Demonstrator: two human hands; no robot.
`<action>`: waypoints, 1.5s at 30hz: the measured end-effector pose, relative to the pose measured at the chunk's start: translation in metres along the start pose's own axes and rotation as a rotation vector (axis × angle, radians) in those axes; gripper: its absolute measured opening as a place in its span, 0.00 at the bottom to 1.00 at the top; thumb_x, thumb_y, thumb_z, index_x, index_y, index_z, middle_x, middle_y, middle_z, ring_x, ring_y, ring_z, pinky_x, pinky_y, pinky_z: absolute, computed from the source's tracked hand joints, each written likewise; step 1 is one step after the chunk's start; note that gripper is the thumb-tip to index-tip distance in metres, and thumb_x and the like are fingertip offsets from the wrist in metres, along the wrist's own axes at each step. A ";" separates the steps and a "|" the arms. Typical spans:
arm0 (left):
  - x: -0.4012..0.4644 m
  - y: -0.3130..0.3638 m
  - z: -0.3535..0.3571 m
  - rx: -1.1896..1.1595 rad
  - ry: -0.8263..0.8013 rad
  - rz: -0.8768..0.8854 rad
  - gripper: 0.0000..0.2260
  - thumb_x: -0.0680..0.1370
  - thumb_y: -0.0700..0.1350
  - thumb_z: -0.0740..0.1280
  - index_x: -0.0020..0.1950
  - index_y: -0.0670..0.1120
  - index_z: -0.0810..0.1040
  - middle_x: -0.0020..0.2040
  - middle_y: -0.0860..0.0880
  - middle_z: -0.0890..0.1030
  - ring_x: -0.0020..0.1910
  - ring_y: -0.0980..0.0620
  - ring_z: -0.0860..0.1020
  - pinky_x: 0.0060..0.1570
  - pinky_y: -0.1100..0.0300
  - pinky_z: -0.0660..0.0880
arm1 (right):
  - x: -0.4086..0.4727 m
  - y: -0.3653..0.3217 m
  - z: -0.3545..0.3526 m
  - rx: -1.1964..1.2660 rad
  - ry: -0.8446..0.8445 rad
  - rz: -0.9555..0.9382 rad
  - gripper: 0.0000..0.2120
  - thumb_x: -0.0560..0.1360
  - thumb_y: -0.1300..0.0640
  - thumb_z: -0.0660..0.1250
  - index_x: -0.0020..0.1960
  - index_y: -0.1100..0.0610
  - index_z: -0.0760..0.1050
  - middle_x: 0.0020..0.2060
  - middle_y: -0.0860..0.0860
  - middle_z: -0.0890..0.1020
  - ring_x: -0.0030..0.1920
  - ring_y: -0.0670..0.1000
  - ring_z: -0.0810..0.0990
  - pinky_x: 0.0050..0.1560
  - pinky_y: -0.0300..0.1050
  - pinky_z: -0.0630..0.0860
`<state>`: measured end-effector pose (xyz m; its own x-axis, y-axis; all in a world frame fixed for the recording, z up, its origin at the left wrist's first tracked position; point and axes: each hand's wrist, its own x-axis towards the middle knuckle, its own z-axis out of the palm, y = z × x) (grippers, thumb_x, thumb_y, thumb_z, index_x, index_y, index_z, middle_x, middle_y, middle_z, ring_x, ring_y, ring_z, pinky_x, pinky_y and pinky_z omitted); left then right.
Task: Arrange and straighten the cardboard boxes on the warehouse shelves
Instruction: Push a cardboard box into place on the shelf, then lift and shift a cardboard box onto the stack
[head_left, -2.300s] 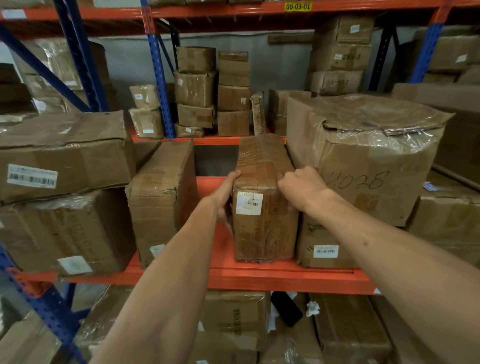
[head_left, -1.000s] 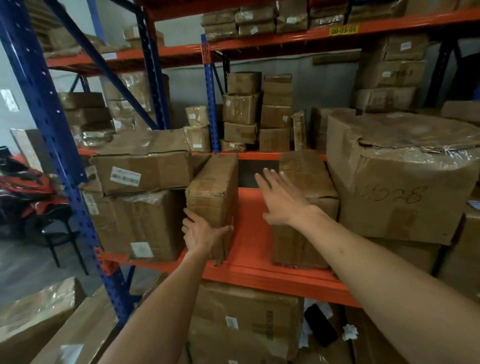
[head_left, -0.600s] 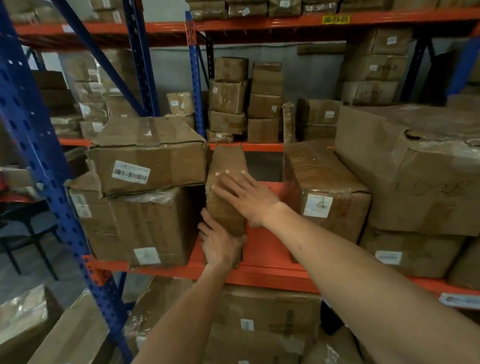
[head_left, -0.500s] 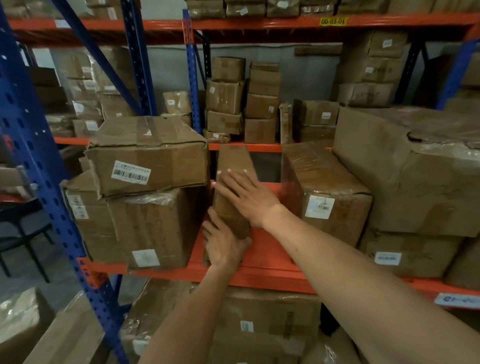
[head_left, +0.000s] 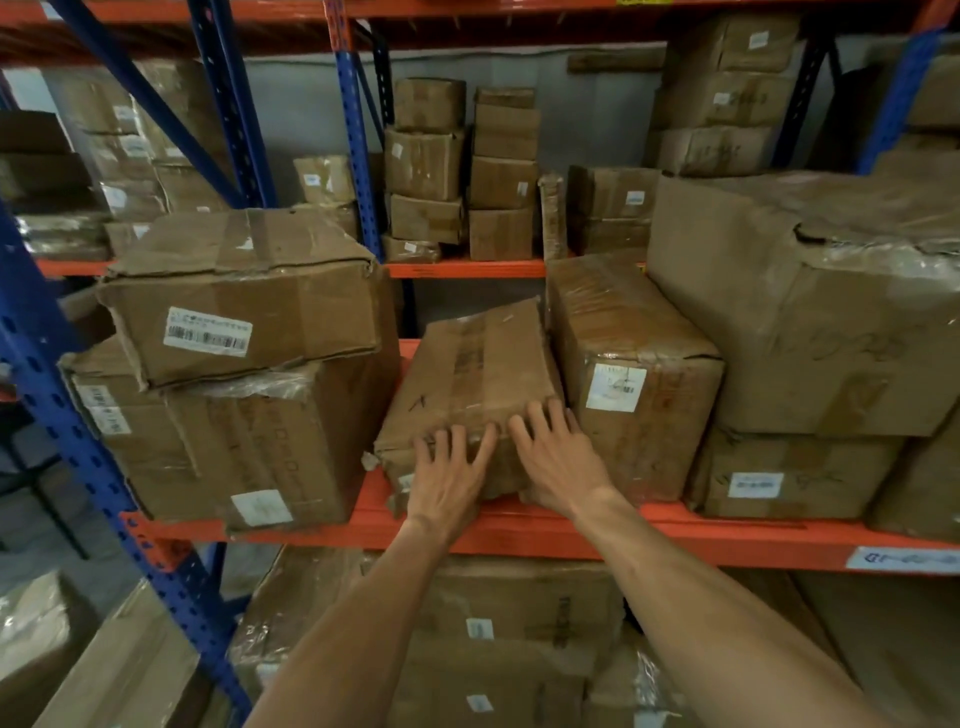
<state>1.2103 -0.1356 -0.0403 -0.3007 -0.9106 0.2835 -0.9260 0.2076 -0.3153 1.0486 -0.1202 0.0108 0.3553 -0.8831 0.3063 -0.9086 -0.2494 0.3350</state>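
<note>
Far left: two big boxes stacked, the top box (head_left: 244, 296) skewed and overhanging the torn lower box (head_left: 218, 441); not yet squared, by the look of it. Middle gap on the orange shelf (head_left: 675, 540): flat box (head_left: 467, 384) lying tilted, near edge at the shelf lip, far end raised toward the back, leaning close beside the upright box (head_left: 623, 374) on its right. Left hand (head_left: 447, 478) flat on its near face, fingers (head_left: 457, 441) spread and pressing, pinching nothing. Right hand (head_left: 556, 457) alongside on the near right corner, fingers likewise spread; thumb contact hard to make out. Upright box standing fairly straight, tucked against the large wrapped box (head_left: 810, 312). Probably mid-task: middle box being seated, left stack to align; far shelves too dim to judge.
</note>
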 end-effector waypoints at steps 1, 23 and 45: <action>0.001 0.000 0.000 0.012 0.008 0.012 0.45 0.72 0.49 0.72 0.79 0.49 0.44 0.67 0.34 0.69 0.64 0.33 0.69 0.65 0.33 0.65 | 0.000 -0.001 0.003 -0.003 -0.005 0.003 0.46 0.54 0.40 0.81 0.60 0.58 0.60 0.57 0.60 0.69 0.58 0.63 0.69 0.59 0.60 0.75; 0.013 -0.026 -0.045 -0.162 -0.245 0.032 0.36 0.76 0.43 0.70 0.80 0.39 0.56 0.80 0.39 0.59 0.78 0.40 0.59 0.78 0.48 0.53 | 0.032 0.018 -0.006 0.166 -0.290 -0.036 0.21 0.77 0.68 0.59 0.70 0.67 0.66 0.64 0.63 0.74 0.62 0.62 0.76 0.65 0.53 0.73; -0.056 -0.338 -0.156 -1.036 0.148 -0.493 0.65 0.53 0.68 0.82 0.81 0.63 0.46 0.78 0.49 0.65 0.75 0.45 0.66 0.74 0.45 0.63 | 0.178 -0.077 -0.152 1.343 -0.078 0.015 0.69 0.51 0.29 0.80 0.77 0.37 0.38 0.79 0.52 0.45 0.77 0.60 0.53 0.74 0.64 0.58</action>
<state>1.5040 -0.0992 0.1920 0.1847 -0.9379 0.2937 -0.6726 0.0973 0.7336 1.2148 -0.1976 0.1754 0.3710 -0.8981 0.2361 -0.4383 -0.3934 -0.8081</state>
